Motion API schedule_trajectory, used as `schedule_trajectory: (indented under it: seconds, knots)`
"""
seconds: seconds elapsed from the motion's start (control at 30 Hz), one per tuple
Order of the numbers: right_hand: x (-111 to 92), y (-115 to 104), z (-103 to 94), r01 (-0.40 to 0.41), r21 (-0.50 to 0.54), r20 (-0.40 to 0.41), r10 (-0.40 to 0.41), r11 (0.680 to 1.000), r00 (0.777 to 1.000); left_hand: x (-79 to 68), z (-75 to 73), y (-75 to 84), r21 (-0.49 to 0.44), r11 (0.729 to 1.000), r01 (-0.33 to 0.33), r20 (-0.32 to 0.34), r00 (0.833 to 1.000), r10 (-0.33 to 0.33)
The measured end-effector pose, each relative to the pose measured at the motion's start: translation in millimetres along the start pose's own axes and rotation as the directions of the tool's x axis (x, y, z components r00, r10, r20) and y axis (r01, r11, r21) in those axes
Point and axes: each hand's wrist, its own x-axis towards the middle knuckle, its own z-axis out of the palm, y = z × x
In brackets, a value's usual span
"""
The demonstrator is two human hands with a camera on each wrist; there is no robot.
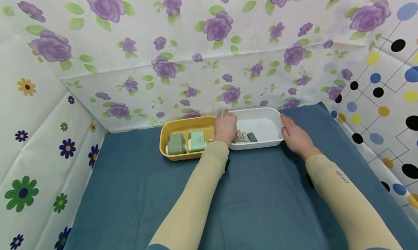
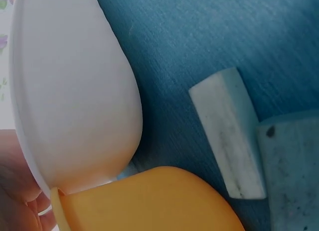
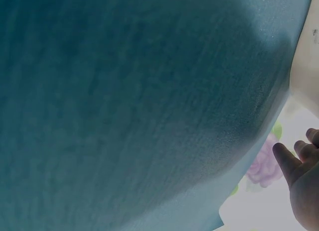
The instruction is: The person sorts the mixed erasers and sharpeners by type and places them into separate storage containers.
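Note:
My left hand is at the meeting ends of the yellow tray and the white tray, its fingers bent over the rims and gripping the white one's end. My right hand lies against the white tray's right end with fairly straight fingers. Small coloured blocks lie inside the white tray. The yellow tray holds a grey-green block-shaped piece and a mint one. In the left wrist view, a pale block and a blue-green block lie near both trays' outer walls; my forearm covers that spot in the head view.
Blue cloth covers the table. A white sheet with purple flowers rises right behind the trays. Patterned sheets stand along the left side and the right side.

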Motion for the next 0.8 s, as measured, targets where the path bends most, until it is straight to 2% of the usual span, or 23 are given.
schedule_trajectory:
  seconds: [0.27, 0.43, 0.6, 0.8]
  knots:
    - [-1, -1, -0.1, -0.011, 0.01, 0.006, 0.011, 1.0, 1.0, -3.5, -1.4, -7.7, -0.073, 0.997, -0.023, -0.001, 1.0, 0.023]
    - [1, -3, -2.1, -0.003, 0.009, 0.006, 0.003, 1.0, 1.0, -6.9, -3.3, -14.1, -0.084, 0.996, -0.043, -0.025, 0.999, 0.041]
    - [1, -2, -2.7, 0.005, 0.004, 0.016, -0.005, 1.0, 1.0, -16.6, -6.5, -17.7, -0.126, 0.986, -0.113, -0.07, 0.992, 0.105]
    - [1, -1, -2.8, 0.005, 0.007, 0.02, -0.005, 1.0, 1.0, -35.2, -12.7, -23.2, -0.239, 0.953, -0.185, -0.106, 0.981, 0.163]
